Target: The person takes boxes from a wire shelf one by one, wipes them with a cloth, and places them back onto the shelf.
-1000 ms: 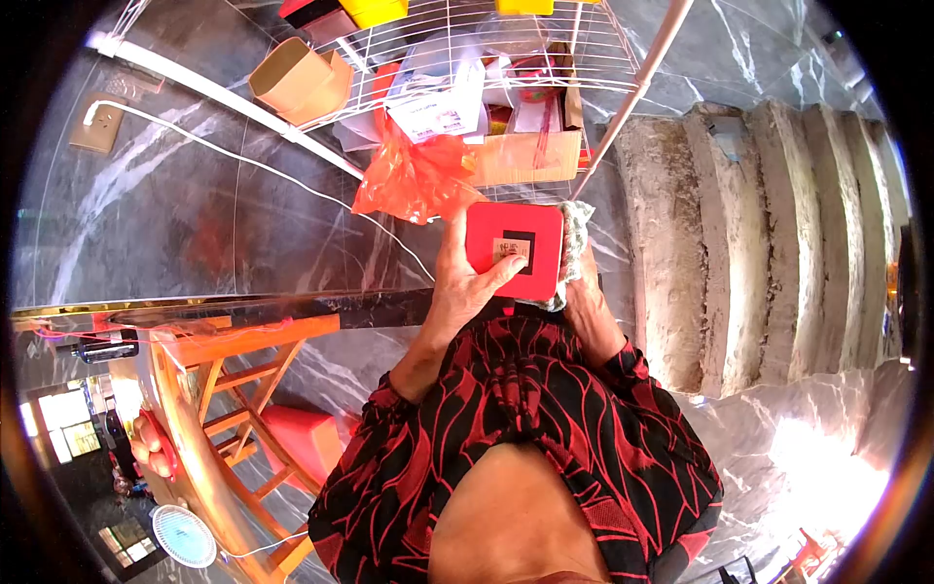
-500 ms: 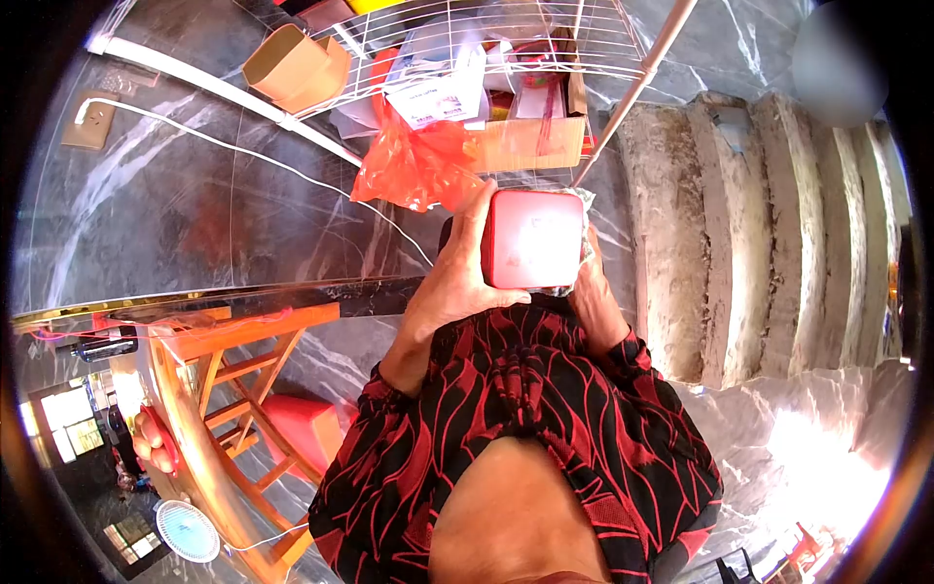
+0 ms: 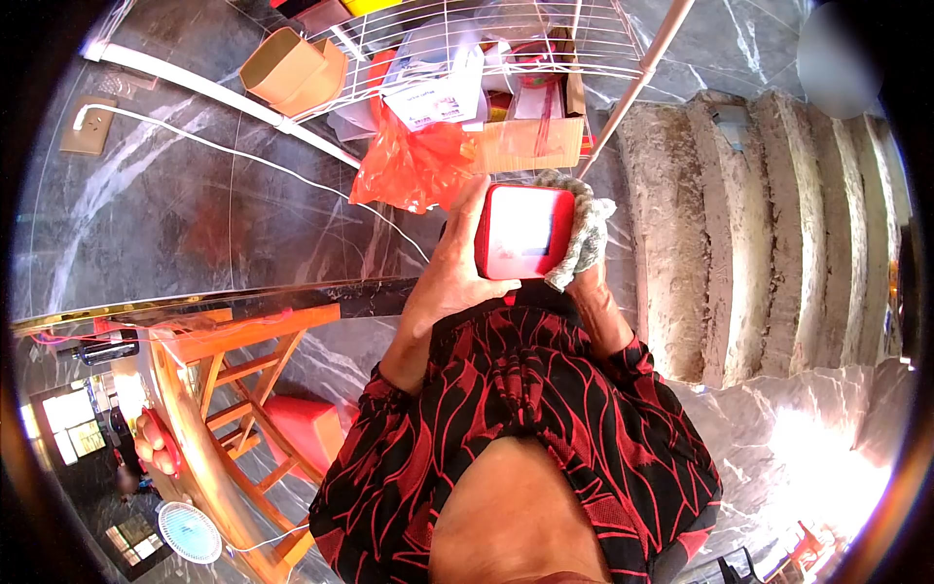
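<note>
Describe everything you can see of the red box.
The red box is squarish with rounded corners and a smooth, shiny face; glare whitens much of it, hiding any detail beyond a dark patch. Its material is unclear. It is held up before the waist, the left hand gripping one side, the right hand's pale cloth against the other.

My left hand (image 3: pixel 449 268) now has its thumb off the middle of the square red box (image 3: pixel 525 234), and more crumpled grey-white cloth (image 3: pixel 586 234) shows beside it
</note>
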`<state>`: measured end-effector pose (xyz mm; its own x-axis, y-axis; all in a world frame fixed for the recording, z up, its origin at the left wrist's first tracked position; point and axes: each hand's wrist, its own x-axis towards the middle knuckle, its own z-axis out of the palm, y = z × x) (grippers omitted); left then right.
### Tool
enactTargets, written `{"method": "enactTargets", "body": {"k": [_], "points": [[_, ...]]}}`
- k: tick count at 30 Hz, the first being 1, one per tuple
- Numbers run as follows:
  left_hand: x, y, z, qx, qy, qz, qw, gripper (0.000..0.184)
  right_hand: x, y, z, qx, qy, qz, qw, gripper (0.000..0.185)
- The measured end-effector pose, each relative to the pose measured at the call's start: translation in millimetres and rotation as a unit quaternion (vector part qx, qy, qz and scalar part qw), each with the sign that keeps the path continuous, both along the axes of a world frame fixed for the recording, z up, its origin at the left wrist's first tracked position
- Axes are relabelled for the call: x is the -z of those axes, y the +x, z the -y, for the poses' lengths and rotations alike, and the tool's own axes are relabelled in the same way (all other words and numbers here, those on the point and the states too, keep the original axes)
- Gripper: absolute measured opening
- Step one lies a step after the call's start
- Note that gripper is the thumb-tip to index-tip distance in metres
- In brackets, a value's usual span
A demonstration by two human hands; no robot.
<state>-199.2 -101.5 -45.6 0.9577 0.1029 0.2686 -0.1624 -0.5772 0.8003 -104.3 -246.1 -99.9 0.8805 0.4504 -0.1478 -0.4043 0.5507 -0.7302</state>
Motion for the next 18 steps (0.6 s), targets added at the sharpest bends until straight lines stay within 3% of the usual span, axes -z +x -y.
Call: {"method": "enactTargets", "body": {"k": [3, 5, 6, 9, 11, 12, 13, 15, 18], "points": [[-2.5, -0.2, -3.4, 0.0, -0.026, -0.022, 0.999, 0.112, 3.8, -0.6, -1.7, 0.021, -0.032, 0.084, 0.996, 0.051], [-2.4, 0.3, -6.0, 0.012, -0.01, -0.027, 1.0, 0.112, 0.0, -1.9, 0.9, 0.022, -0.029, 0.05, 0.998, 0.051], [-1.2, 0.4, -7.1, 0.011, -0.01, -0.027, 1.0, 0.112, 9.2, -0.6, 5.7, 0.019, -0.028, 0.05, 0.998, 0.042], [6.5, -1.2, -8.2, 0.018, -0.094, -0.042, 0.994, 0.104, 23.7, -4.7, 8.2, 0.025, -0.02, 0.022, 0.999, 0.034], [8.5, -3.2, -4.3, -0.015, -0.352, -0.106, 0.93, 0.096, 18.2, -4.5, 4.7, 0.072, 0.003, -0.019, 0.997, 0.037], [8.3, -2.0, -0.7, -0.032, -0.417, -0.089, 0.904, 0.082, 14.0, -5.2, 3.9, 0.081, -0.105, 0.102, 0.986, 0.038], [11.0, -0.2, 0.3, -0.032, -0.417, -0.086, 0.904, 0.082, 8.0, -6.0, 2.8, 0.108, -0.213, 0.211, 0.948, 0.039], [21.9, 2.0, 1.1, -0.049, -0.469, -0.103, 0.876, 0.074, 2.0, -3.7, 0.6, 0.108, -0.015, 0.013, 0.994, 0.04], [27.0, 4.6, 12.5, -0.048, -0.478, -0.072, 0.874, 0.068, 12.4, -0.7, 1.2, 0.114, 0.003, 0.015, 0.993, 0.038]]}}
